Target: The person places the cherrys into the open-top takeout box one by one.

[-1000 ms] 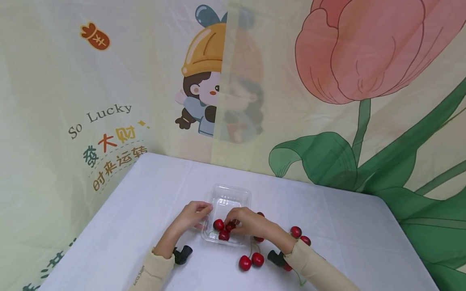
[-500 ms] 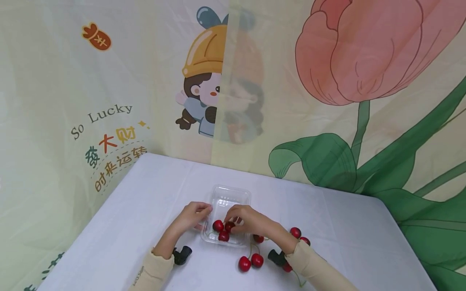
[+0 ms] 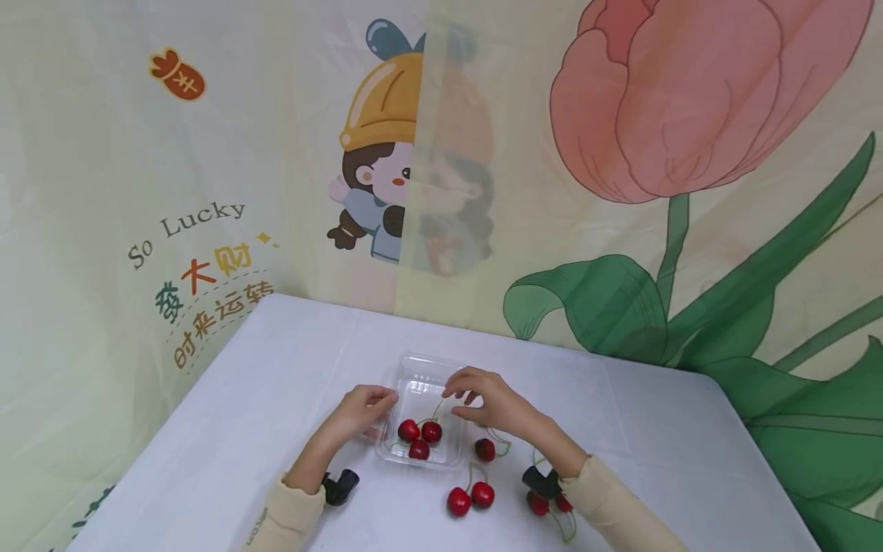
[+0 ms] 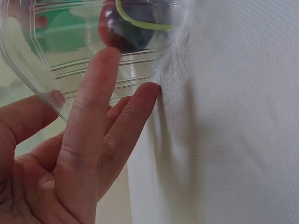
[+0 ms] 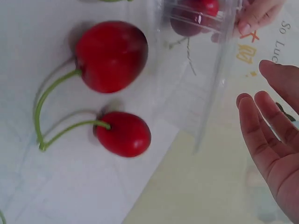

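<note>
A clear plastic container (image 3: 454, 454) stands on the table with three dark red cherries (image 3: 431, 432) grouped at its near end. Thin stems rise from them. My left hand (image 3: 359, 412) is at the container's left side; in the left wrist view its fairly straight fingers (image 4: 86, 112) touch the clear wall and one fingertip reaches the rim. Over the container's right side hovers my right hand (image 3: 493, 399), fingers relaxed and apart, holding nothing. A cherry stem stands just below its fingertips. The right wrist view shows this hand (image 5: 280, 149) apart from the container wall (image 5: 205, 107).
Right of the container lies a single cherry (image 3: 485, 450) with its stem. In front, a joined pair of cherries (image 3: 458, 502) rests on the white table (image 3: 386, 517). More cherries (image 3: 538, 503) lie partly hidden under the right wrist's black camera (image 3: 541, 481). A printed curtain (image 3: 469, 299) hangs behind.
My right hand has let go of the cherry in the container, lifted and moved up and right, its fingers spreading. The three cherries there now show fully. My left hand keeps its place.
</note>
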`<state>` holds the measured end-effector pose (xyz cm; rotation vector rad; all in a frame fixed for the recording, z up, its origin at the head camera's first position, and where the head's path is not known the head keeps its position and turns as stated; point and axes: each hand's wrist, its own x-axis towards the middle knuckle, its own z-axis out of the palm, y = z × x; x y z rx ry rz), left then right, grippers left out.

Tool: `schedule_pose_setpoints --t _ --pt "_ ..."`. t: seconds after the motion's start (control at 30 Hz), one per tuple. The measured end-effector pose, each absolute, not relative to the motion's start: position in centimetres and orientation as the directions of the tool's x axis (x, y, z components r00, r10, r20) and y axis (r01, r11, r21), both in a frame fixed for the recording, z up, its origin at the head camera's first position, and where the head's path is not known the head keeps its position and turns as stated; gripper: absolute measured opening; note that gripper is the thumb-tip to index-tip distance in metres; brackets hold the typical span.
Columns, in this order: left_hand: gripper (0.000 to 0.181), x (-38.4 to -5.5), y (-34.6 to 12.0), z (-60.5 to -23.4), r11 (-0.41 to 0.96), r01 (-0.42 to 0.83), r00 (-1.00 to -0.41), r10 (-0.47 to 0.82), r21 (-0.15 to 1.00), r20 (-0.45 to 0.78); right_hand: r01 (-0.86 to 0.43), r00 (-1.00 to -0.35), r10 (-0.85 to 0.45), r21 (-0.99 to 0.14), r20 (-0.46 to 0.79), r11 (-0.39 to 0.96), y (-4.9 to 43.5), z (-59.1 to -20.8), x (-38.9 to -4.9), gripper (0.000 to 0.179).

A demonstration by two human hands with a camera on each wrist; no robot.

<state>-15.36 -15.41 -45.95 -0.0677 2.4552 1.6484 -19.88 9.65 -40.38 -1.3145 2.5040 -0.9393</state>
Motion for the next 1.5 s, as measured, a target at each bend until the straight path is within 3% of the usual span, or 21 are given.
schedule_pose_setpoints --t 0.3,0.63,1.17,1.5 --pt "0.042 -15.4 -16.2 -46.1 0.382 -0.090 -0.984 0.110 0.920 -0.142 -0.667 -0.653 -0.735 -0.597 0.181 0.446 12.3 -39.5 -20.4 0.027" --pt "0.036 -15.6 -16.2 -46.3 0.394 -0.144 -0.982 0.053 0.908 -0.179 -0.643 -0.702 -0.687 -0.581 0.187 0.499 15.0 -39.6 -20.5 0.027" --pt "0.036 -15.5 -15.7 -46.5 0.389 -0.151 -0.980 0.060 0.909 -0.188 -0.527 -0.683 -0.721 -0.607 -0.114 0.595 14.8 -42.5 -19.9 0.038" --pt "0.036 -15.6 -15.5 -46.6 0.375 -0.155 -0.979 0.064 0.914 -0.192 -0.533 -0.689 -0.714 -0.580 -0.125 0.616 14.4 -43.1 -19.7 0.028"
